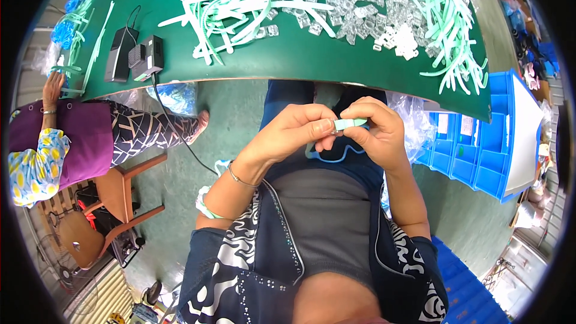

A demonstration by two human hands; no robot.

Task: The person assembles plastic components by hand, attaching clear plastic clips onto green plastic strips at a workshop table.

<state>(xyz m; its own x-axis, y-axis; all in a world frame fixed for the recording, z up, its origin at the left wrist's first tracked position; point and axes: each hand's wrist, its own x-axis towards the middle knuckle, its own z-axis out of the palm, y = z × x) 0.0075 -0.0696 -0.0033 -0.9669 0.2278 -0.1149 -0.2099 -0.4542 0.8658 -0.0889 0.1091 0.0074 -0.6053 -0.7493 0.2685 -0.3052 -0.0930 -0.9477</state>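
Note:
Above my lap, both hands are close together on a mint-green strap [351, 123]. My left hand [298, 127] pinches one end of it between thumb and forefinger; a small clear piece seems to show at those fingertips, too small to name surely. My right hand [379, 127] is closed on the strap's other side. Below the fingers hangs a light blue, curved frame-like loop [339, 159], and whether it joins the strap I cannot tell. On the green table [270, 67] in front lie a pile of mint-green straps [225, 6] and many clear plastic buckles [366, 21].
Small white pieces [399, 42] and a second strap bundle [450, 30] lie at the table's right. A black boxy device [147, 57] with a hanging cable stands at left. Blue crates [468, 138] are stacked to the right. A co-worker's hand [53, 90] reaches the table's left end.

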